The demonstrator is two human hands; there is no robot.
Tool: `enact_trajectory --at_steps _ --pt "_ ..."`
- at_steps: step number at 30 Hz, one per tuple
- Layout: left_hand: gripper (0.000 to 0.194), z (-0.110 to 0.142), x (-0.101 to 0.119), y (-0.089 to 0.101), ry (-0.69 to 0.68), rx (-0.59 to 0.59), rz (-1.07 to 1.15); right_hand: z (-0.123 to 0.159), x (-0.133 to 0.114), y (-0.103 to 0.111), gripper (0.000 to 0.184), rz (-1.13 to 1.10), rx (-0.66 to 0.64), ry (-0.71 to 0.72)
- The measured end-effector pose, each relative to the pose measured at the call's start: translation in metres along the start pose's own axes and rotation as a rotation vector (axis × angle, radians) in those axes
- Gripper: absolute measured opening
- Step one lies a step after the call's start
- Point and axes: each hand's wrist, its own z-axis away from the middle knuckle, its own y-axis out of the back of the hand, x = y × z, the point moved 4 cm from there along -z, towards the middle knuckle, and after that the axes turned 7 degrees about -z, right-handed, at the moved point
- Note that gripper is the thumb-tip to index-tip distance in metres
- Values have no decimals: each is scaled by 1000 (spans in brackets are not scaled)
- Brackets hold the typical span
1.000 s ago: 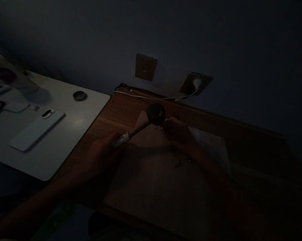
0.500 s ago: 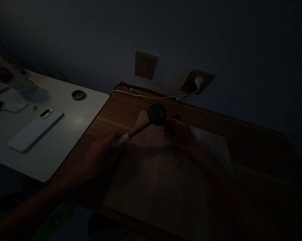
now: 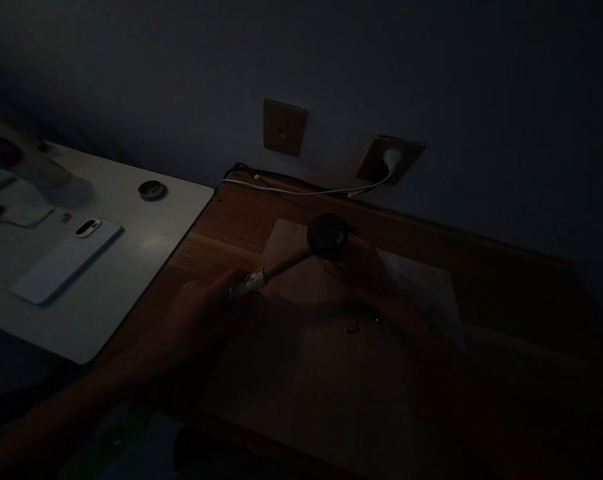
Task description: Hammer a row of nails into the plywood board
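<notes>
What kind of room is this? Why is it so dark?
It's probably a dim room at home, used as a small workspace. There's a wooden desk beside a white table with a phone on it, and a white plug in a wall socket. The left hand grips a mallet.

The mallet [image 3: 289, 265] has a black head and pale handle banded white; the tabletop [image 3: 216, 233] shows brown wood grain.

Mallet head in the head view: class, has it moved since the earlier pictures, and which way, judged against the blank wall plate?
Yes. The mallet head has shifted rightward and slightly downward in the view, relative to the blank wall plate.
</notes>
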Motion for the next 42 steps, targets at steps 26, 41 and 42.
enact_trajectory --at_steps 26,41,42 --pt "38 -18 2 -9 5 -40 -49 51 -44 42 30 85 -567 110" --pt "31 -16 -7 -13 -25 -51 72 8 -5 44 16 -165 -153 -121" --pt "31 -17 -8 -13 -33 -60 71 6 -3 42 15 -166 -132 -118"
